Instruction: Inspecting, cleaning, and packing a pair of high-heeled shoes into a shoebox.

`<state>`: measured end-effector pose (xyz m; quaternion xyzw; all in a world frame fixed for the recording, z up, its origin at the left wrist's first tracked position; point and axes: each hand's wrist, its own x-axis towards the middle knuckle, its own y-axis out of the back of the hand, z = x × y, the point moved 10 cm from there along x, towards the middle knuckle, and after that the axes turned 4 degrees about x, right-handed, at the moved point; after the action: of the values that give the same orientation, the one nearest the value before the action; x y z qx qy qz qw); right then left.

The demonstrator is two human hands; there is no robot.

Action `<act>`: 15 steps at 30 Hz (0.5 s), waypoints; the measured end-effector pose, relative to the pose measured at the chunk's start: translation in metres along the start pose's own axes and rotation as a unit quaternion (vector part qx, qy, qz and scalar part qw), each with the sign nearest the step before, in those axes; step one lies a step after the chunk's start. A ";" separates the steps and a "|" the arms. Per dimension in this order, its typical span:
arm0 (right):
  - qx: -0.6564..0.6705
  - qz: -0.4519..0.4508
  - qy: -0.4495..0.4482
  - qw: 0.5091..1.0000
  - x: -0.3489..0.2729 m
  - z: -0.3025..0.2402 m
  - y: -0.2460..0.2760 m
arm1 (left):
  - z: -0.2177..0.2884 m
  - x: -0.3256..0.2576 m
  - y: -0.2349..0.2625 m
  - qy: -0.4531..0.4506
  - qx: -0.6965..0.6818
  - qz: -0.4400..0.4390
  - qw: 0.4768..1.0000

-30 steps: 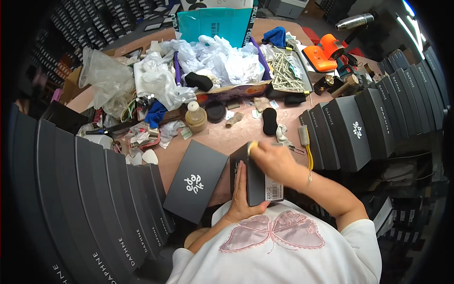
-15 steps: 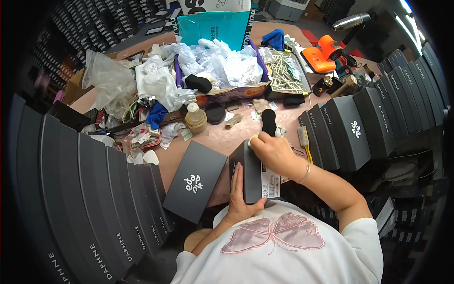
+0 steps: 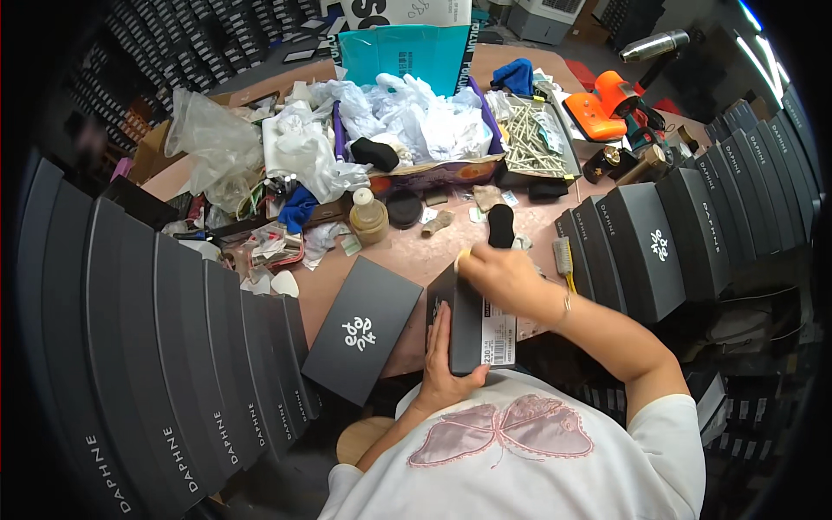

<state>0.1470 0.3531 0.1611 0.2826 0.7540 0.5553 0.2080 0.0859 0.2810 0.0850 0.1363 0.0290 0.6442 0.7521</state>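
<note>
A dark grey shoe box [image 3: 469, 328] stands on edge close to my body, its white label [image 3: 500, 334] facing right. My left hand [image 3: 444, 368] steadies the near end, fingers stretched along the left side and thumb around the near corner. My right hand [image 3: 504, 282] is closed over the far end of the box's upper side. A small pale yellow pad [image 3: 463, 259], maybe a sponge or folded cloth, shows between its fingers against the box edge. Left of this box lies another dark grey shoe box [image 3: 362, 331] with white lettering, which neither hand touches.
Stacked shoe boxes wall both sides, left [image 3: 178, 347] and right [image 3: 643, 247]. Farther back are a glue bottle [image 3: 369, 218], a round black lid [image 3: 404, 209], a yellow-handled brush [image 3: 564, 260], a purple carton [image 3: 433, 173] of white plastic bags and an orange tool [image 3: 598, 113].
The view has shifted slightly, so the scene sits a little farther right. My right hand has moved very little at the box's far end; my left hand keeps its hold.
</note>
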 end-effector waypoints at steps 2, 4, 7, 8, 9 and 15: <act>-0.014 0.040 0.024 0.999 0.005 -0.001 0.003 | -0.005 -0.007 -0.003 0.005 0.014 -0.004 1.000; 0.031 0.005 0.099 0.995 -0.018 -0.058 0.000 | -0.005 -0.004 -0.002 -0.015 0.031 0.008 0.999; 0.027 0.046 0.016 0.998 0.006 0.005 0.013 | 0.001 -0.002 0.000 -0.010 0.017 0.009 1.000; 0.013 0.050 0.044 0.998 -0.001 -0.008 0.011 | 0.001 -0.001 -0.001 -0.007 0.021 0.004 1.000; -0.004 0.059 0.072 0.996 -0.011 -0.028 0.008 | 0.004 0.000 0.000 -0.018 0.018 0.002 1.000; -0.007 0.055 0.054 0.997 0.001 -0.003 0.012 | 0.005 0.002 0.000 -0.004 -0.013 -0.004 1.000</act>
<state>0.1463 0.3543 0.1736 0.2913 0.7436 0.5858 0.1380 0.0870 0.2826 0.0900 0.1291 0.0178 0.6412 0.7562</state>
